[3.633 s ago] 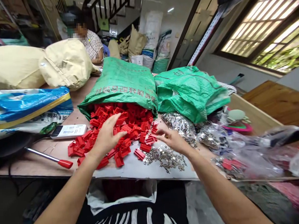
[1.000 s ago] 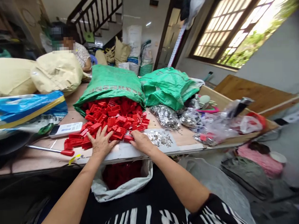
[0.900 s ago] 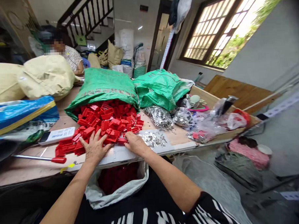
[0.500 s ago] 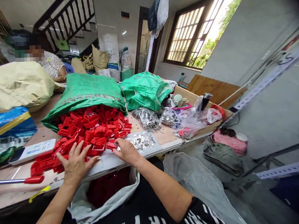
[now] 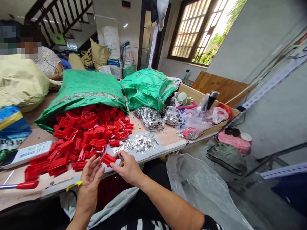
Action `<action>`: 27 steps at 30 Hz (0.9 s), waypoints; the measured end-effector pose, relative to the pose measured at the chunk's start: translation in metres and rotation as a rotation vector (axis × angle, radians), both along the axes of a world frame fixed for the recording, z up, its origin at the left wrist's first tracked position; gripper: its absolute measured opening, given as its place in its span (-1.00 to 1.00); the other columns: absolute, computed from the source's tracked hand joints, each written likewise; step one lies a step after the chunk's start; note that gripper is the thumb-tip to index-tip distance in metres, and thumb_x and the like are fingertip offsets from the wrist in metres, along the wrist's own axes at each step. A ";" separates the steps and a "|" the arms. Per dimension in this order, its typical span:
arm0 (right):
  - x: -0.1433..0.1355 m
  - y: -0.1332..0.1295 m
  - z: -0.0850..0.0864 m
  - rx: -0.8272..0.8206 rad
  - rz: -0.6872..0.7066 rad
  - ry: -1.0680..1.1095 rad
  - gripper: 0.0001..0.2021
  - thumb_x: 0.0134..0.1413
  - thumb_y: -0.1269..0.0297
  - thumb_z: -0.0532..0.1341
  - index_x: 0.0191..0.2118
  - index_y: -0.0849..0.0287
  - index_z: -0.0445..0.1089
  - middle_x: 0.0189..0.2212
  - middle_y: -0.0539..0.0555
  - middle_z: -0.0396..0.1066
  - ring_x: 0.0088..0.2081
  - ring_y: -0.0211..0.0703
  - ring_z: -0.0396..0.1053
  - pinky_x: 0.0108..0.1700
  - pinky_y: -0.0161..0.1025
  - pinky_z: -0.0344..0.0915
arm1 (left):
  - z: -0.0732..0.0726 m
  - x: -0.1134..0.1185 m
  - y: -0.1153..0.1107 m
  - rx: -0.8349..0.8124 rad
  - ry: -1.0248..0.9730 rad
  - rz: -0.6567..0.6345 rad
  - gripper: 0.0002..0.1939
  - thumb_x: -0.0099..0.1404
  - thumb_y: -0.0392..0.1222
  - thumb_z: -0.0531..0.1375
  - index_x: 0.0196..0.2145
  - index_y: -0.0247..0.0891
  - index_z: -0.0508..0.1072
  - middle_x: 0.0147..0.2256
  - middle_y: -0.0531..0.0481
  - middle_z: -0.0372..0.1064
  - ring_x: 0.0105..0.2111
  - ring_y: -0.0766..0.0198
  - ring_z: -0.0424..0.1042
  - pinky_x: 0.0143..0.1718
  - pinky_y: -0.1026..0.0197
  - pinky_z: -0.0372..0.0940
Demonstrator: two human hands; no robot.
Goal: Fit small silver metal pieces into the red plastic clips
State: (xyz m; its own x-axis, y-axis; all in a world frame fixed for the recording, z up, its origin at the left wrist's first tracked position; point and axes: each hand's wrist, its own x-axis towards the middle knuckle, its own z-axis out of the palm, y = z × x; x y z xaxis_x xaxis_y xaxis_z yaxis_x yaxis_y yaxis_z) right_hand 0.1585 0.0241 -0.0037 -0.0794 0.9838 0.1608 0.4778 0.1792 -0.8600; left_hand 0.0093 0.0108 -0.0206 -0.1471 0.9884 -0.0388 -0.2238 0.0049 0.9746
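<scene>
Right up close, black clothing with white stripes [image 5: 139, 228] fills the bottom of the view, and in front of it a white sack [image 5: 115, 205] gapes below the table edge with dark red contents inside. Just above the sack, the left hand [image 5: 89, 179] is open and empty-looking, palm turned up and fingers loosely curled; I can't tell whether its fingertips brush anything. Beside it, the right hand [image 5: 127, 168] has a single red piece [image 5: 108, 160] pinched between thumb and fingers, the piece tilted over the near edge of the table [image 5: 43, 131]. A yellow strip [image 5: 74, 185] shows by the left wrist, and farther left lies a rod with a red handle [image 5: 27, 185]. Just past the hands, small silvery metal bits [image 5: 142, 143] are scattered on a pale sheet [image 5: 156, 150], and to their left spreads a heap of red pieces [image 5: 73, 140], spilling out of the mouth of a printed green sack [image 5: 87, 87]. A white device [image 5: 33, 152] sits left of the heap, near a blue and white bag [image 5: 8, 129]. Right of the heap are clear bags of metal bits [image 5: 149, 118], a crumpled green sack [image 5: 147, 88] behind them, and a wooden box [image 5: 189, 90] crowded with plastic bags. Beyond the big beige sack [image 5: 17, 80] on the left there's a person in a dotted top [image 5: 48, 62], with a staircase [image 5: 62, 17] behind; a barred window [image 5: 195, 28] brightens the far wall.
</scene>
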 end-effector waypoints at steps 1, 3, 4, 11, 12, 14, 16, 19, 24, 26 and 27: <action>-0.002 -0.004 -0.002 0.022 0.004 -0.026 -0.83 0.06 0.27 0.20 -0.20 0.13 0.27 -0.41 -0.08 0.36 -0.56 -0.35 0.25 -0.46 -0.41 0.20 | 0.001 0.002 -0.004 -0.068 -0.106 -0.025 -0.40 0.09 -0.06 0.32 0.09 -0.06 0.30 0.06 -0.06 0.34 0.11 0.11 0.30 0.13 0.09 0.20; -0.006 -0.011 -0.007 0.109 0.015 -0.129 -0.83 0.05 0.33 0.19 -0.19 0.14 0.29 -0.35 -0.02 0.38 -0.44 -0.28 0.34 -0.32 -0.36 0.27 | 0.004 0.005 -0.008 -0.180 -0.254 -0.081 -0.40 0.07 -0.09 0.34 0.07 -0.07 0.31 -0.02 -0.05 0.41 0.02 0.16 0.38 0.03 0.17 0.30; -0.008 -0.014 -0.009 0.152 0.027 -0.183 -0.82 0.05 0.35 0.19 -0.18 0.14 0.29 -0.31 0.02 0.39 -0.35 -0.23 0.37 -0.25 -0.32 0.29 | 0.005 0.007 -0.010 -0.225 -0.305 -0.112 -0.39 0.06 -0.10 0.35 0.08 -0.06 0.31 -0.07 -0.03 0.43 -0.06 0.20 0.43 -0.04 0.21 0.34; -0.008 -0.032 -0.007 0.268 0.228 -0.150 -0.67 0.10 0.39 0.19 0.00 0.12 0.25 0.00 0.11 0.32 0.04 -0.17 0.29 0.04 -0.29 0.26 | 0.011 0.003 -0.012 -0.289 -0.469 -0.141 -0.40 0.10 -0.22 0.34 0.10 -0.03 0.31 -0.26 0.03 0.48 -0.31 0.34 0.50 -0.26 0.34 0.43; -0.002 -0.033 -0.006 0.278 0.245 -0.123 -0.66 0.09 0.39 0.20 0.02 0.12 0.24 0.01 0.10 0.32 0.05 -0.18 0.28 0.06 -0.29 0.24 | 0.012 -0.001 -0.013 -0.295 -0.489 -0.149 -0.40 0.10 -0.24 0.33 0.10 -0.03 0.31 -0.25 0.03 0.48 -0.28 0.31 0.51 -0.23 0.30 0.44; 0.017 -0.032 -0.005 0.276 0.187 -0.103 -0.69 0.10 0.38 0.21 -0.01 0.13 0.27 -0.04 0.11 0.36 0.01 -0.17 0.32 0.05 -0.27 0.25 | 0.015 -0.010 -0.015 -0.317 -0.529 -0.160 -0.40 0.10 -0.27 0.33 0.10 -0.01 0.32 -0.18 0.01 0.48 -0.19 0.21 0.52 -0.15 0.22 0.44; 0.044 -0.027 -0.004 0.227 0.031 -0.152 -0.80 0.13 0.37 0.18 -0.09 0.14 0.32 -0.14 0.10 0.39 -0.12 -0.17 0.37 -0.07 -0.27 0.30 | 0.017 -0.021 -0.018 -0.355 -0.565 -0.172 -0.41 0.11 -0.27 0.32 0.10 0.00 0.33 -0.08 -0.03 0.46 -0.09 0.09 0.49 -0.10 0.17 0.44; 0.085 -0.017 0.000 0.154 -0.132 -0.338 -0.89 0.15 0.39 0.14 -0.21 0.15 0.36 -0.24 0.09 0.41 -0.20 -0.15 0.37 -0.14 -0.26 0.28 | 0.014 -0.035 -0.025 -0.423 -0.609 -0.217 -0.42 0.15 -0.27 0.29 0.13 -0.02 0.31 -0.01 -0.10 0.43 -0.01 -0.05 0.43 -0.10 0.15 0.45; 0.116 -0.007 0.002 0.073 -0.201 -0.542 -0.91 0.15 0.40 0.12 -0.34 0.16 0.35 -0.35 0.04 0.41 -0.30 -0.18 0.35 -0.22 -0.28 0.23 | -0.001 -0.047 -0.027 -0.424 -0.652 -0.254 -0.48 0.23 -0.40 0.17 0.14 -0.12 0.31 -0.10 -0.18 0.50 0.00 -0.08 0.41 -0.14 0.14 0.46; 0.114 -0.007 0.002 0.070 -0.184 -0.541 -0.92 0.15 0.39 0.12 -0.34 0.16 0.35 -0.36 0.04 0.41 -0.30 -0.17 0.35 -0.22 -0.28 0.23 | -0.002 -0.049 -0.026 -0.411 -0.679 -0.254 -0.52 0.27 -0.41 0.10 0.13 -0.19 0.32 -0.12 -0.22 0.51 -0.01 -0.06 0.43 -0.14 0.16 0.46; 0.112 -0.007 0.001 0.080 -0.179 -0.526 -0.92 0.15 0.38 0.13 -0.34 0.16 0.35 -0.36 0.04 0.41 -0.30 -0.17 0.35 -0.22 -0.28 0.22 | 0.000 -0.050 -0.025 -0.408 -0.694 -0.255 -0.53 0.29 -0.41 0.08 0.14 -0.21 0.30 -0.12 -0.23 0.51 -0.02 -0.05 0.43 -0.15 0.17 0.46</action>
State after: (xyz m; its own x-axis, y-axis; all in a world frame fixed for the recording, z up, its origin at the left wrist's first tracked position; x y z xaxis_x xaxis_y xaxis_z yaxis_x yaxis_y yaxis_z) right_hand 0.2706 0.0168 -0.0023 -0.0019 0.9756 0.2194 0.8676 0.1107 -0.4848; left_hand -0.0408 -0.0144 -0.0206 0.2677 0.8767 -0.3996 -0.7154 0.4587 0.5271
